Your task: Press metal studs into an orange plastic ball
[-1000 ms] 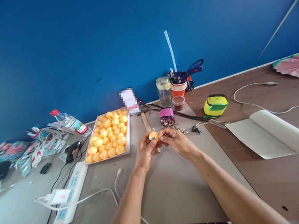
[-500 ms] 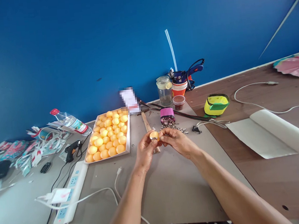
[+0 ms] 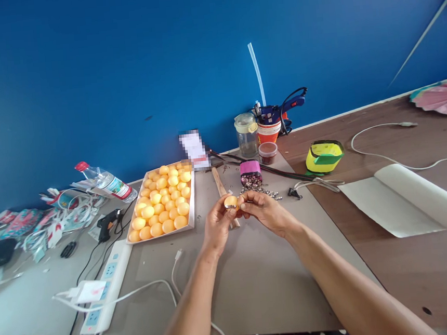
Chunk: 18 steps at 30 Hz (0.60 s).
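Observation:
Between the fingertips of both hands is an orange ball [image 3: 231, 201], like a table tennis ball, with a small silvery spot on its lower edge. My left hand [image 3: 217, 225] grips it from the left, fingers behind and thumb in front. From the right, the thumb and fingers of my right hand [image 3: 264, 211] pinch together at its edge; whether a small part sits between them is hidden. Just beyond the hands lies a wooden-handled hammer [image 3: 219, 181]. A pink container [image 3: 250, 167] spills small metal pieces [image 3: 267, 192] on the table. A shallow box [image 3: 192, 212] holds many orange balls.
To the left are a power strip [image 3: 113, 268], a black glue gun [image 3: 106, 225], a water bottle [image 3: 109, 182] and tangled cables. A glass jar [image 3: 247, 139], a paper cup [image 3: 269, 132] and a yellow-green basket [image 3: 321, 165] stand at the back. White paper [image 3: 387, 205] lies right.

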Each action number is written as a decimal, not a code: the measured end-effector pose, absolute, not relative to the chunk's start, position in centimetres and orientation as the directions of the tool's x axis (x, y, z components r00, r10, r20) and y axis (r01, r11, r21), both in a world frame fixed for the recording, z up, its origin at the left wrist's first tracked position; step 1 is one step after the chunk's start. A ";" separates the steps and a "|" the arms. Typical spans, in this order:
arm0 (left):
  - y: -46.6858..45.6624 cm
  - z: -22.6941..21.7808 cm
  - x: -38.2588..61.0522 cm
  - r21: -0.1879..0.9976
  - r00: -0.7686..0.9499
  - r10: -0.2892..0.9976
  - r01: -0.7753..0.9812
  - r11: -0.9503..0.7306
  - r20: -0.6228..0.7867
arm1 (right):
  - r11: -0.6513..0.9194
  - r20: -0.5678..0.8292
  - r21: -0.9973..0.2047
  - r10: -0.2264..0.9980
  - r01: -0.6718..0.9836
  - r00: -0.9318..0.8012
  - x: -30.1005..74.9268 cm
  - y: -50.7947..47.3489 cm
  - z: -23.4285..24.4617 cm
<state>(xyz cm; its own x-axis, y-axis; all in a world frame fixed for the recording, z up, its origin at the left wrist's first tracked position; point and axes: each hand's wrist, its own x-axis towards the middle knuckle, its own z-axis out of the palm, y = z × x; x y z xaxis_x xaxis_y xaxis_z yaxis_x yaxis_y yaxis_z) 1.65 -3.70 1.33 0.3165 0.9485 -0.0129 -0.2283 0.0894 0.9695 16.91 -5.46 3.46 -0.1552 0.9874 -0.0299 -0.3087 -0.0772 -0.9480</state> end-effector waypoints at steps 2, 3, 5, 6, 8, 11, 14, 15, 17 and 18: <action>-3.7 1.4 1.7 0.970 0.317 0.948 -0.226 0.090 -0.014 | -0.081 -0.034 -0.947 0.988 -0.310 -0.154 16.9 -5.5 3.5; -3.7 1.4 1.7 0.971 0.315 0.949 -0.221 0.088 -0.014 | -0.082 -0.035 -0.946 0.988 -0.313 -0.153 16.9 -5.5 3.5; -3.7 1.5 1.7 0.976 0.315 0.949 -0.202 0.083 -0.016 | -0.085 -0.038 -0.945 0.988 -0.315 -0.151 16.8 -5.5 3.6; -3.7 1.5 1.6 0.978 0.317 0.948 -0.190 0.081 -0.017 | -0.087 -0.041 -0.946 0.988 -0.314 -0.150 16.8 -5.5 3.6; -3.8 1.6 1.6 0.983 0.319 0.948 -0.168 0.079 -0.022 | -0.093 -0.050 -0.949 0.988 -0.300 -0.147 16.8 -5.6 3.7; -3.8 1.7 1.6 0.989 0.311 0.950 -0.132 0.070 -0.026 | -0.111 -0.078 -0.962 0.987 -0.248 -0.140 16.9 -5.6 3.8; -3.9 1.7 1.5 0.995 0.297 0.955 -0.086 0.046 -0.019 | -0.122 -0.101 -0.978 0.987 -0.171 -0.126 17.0 -5.7 3.8; -3.9 1.7 1.5 0.997 0.288 0.958 -0.073 0.036 -0.014 | -0.123 -0.107 -0.982 0.987 -0.145 -0.118 17.0 -5.7 3.8; -4.0 1.8 1.6 0.998 0.270 0.963 -0.055 0.022 -0.007 | -0.119 -0.108 -0.988 0.988 -0.103 -0.107 17.0 -5.7 3.7; -4.0 1.9 1.6 0.999 0.260 0.966 -0.049 0.019 -0.006 | -0.116 -0.107 -0.990 0.989 -0.085 -0.101 17.0 -5.6 3.7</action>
<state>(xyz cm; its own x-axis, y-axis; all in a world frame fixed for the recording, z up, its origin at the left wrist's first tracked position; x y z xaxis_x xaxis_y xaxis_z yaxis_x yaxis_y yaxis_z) 1.63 -4.00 1.86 0.2601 0.9656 -0.0058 -0.0488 0.0192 0.9986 17.04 -5.64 3.68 -0.1012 0.9891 -0.1071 -0.0854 -0.1159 -0.9896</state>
